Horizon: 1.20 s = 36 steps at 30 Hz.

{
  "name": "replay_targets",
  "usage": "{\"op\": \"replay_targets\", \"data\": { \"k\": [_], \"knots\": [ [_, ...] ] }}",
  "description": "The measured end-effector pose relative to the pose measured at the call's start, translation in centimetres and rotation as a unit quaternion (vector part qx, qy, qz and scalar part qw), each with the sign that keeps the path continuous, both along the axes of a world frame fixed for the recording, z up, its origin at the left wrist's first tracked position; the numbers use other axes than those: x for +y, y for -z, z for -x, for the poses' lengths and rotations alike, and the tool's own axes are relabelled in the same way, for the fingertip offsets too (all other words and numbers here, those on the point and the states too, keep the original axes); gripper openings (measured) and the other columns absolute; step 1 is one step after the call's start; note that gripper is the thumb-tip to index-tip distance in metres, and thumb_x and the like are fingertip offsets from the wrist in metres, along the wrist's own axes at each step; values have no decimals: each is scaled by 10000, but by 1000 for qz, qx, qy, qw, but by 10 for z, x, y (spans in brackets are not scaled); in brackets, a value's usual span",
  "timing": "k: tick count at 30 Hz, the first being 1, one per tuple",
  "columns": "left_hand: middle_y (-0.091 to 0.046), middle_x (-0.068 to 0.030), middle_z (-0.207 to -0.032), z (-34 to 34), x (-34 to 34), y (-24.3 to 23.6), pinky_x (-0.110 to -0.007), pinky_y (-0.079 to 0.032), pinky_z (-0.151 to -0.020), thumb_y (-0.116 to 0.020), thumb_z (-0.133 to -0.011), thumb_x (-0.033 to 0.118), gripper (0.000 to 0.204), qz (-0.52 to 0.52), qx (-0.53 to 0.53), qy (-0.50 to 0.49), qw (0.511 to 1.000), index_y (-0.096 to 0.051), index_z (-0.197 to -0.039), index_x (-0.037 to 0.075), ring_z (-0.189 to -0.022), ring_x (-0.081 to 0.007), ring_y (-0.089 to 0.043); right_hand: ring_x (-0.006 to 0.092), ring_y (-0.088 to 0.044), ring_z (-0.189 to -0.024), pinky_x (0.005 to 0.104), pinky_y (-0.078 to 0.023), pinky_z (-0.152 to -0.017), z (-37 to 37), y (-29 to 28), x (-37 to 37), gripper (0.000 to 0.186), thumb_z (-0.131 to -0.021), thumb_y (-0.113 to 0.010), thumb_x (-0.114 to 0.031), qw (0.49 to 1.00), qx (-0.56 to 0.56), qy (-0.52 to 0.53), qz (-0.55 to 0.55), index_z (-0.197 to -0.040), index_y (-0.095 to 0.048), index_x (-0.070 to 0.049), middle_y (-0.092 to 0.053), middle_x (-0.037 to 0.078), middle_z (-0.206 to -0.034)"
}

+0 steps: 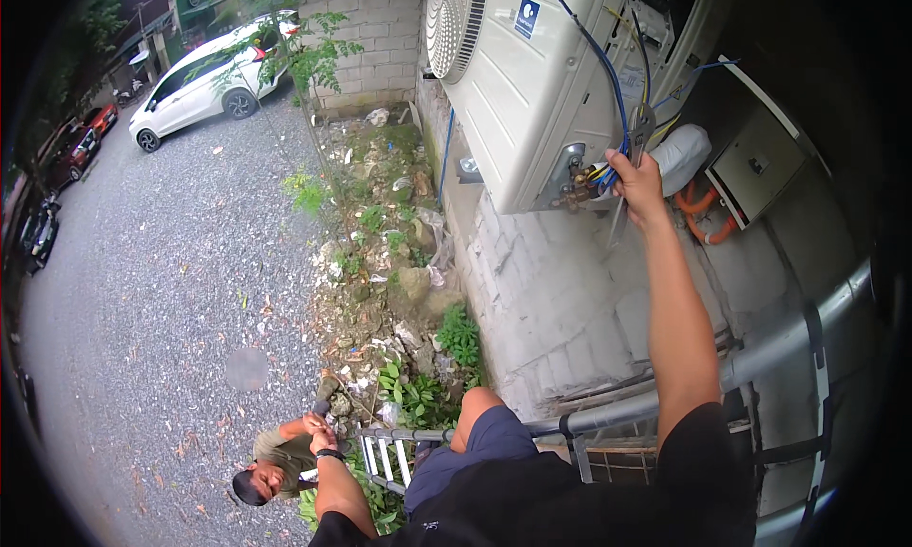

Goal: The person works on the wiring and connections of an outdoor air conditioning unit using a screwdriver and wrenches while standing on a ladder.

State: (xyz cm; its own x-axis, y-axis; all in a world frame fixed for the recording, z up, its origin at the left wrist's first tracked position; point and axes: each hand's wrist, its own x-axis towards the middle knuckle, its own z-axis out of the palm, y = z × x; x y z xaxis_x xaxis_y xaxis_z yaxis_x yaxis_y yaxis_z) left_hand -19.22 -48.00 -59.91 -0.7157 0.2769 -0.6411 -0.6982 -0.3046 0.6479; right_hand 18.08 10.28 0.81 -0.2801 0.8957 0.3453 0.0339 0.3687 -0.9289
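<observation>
Blue and yellow wires (608, 81) hang from the open side of the white outdoor air-conditioner unit (518, 81), which sits high on a grey block wall (560, 290). The right hand (636, 181) is raised to the unit's lower corner with its fingers closed around the bundle of wires just beside the brass pipe fittings (577, 188); a thin tool may be pinched in the same grip, but the view is too small to be sure. The left hand (323, 444) is low, fingers wrapped around the top of a metal ladder (385, 457), close to the hands of a second person (271, 466) standing on the gravel ground (171, 290) and steadying it.

To do this step well, I would judge that the wires want a firm hold close to the terminals, so each lead can be guided without tugging the others. Keeping the left hand on the ladder seems wise given the height. The wrapped white pipe (684, 153) and orange hose (703, 214) lie just beside the hand and should not be snagged by the forearm.
</observation>
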Motion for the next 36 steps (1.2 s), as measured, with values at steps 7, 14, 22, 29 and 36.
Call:
{"op": "replay_targets", "data": {
  "k": [7,14,22,29,36],
  "knots": [
    [-656,-30,-862,-92,80,-72,-260,-532,-644,-671,-907,40,220,52,45,101,993,-658,-1120,-14,-702,-133,-619,59,-438,-437,252,-372,-428,-2,0,1,218,-910,-742,-220,998,37,-35,34,-856,-588,-74,-545,-24,-618],
    [-640,-56,-1060,-185,360,-405,-263,-543,-841,-694,-957,93,294,-120,550,334,756,-657,-1237,14,-938,-146,-671,52,-401,-432,262,-387,-442,-12,19,15,171,-927,-718,-178,974,214,-55,57,-900,-579,-82,-523,-38,-633],
    [-634,-135,-1049,-223,492,-542,-359,-549,-792,-723,-883,36,267,-158,796,167,560,-644,-1138,32,-913,-280,-682,60,-423,-433,263,-400,-428,-10,15,17,194,-913,-734,-190,975,198,-85,59,-898,-580,-73,-550,-16,-650],
    [-606,-129,-1058,-236,506,-532,-375,-544,-754,-726,-873,25,251,-141,769,188,595,-657,-1114,41,-892,-282,-681,68,-448,-437,265,-402,-429,-15,15,12,230,-895,-755,-210,976,191,-76,68,-906,-563,-83,-533,-15,-628],
    [-599,-125,-1046,-232,511,-527,-378,-543,-749,-719,-838,-19,366,-116,833,139,523,-659,-1190,62,-901,-296,-652,72,-449,-441,267,-397,-430,-13,17,14,261,-883,-767,-229,977,186,-78,72,-922,-560,-76,-548,-5,-662]
  ]
}}
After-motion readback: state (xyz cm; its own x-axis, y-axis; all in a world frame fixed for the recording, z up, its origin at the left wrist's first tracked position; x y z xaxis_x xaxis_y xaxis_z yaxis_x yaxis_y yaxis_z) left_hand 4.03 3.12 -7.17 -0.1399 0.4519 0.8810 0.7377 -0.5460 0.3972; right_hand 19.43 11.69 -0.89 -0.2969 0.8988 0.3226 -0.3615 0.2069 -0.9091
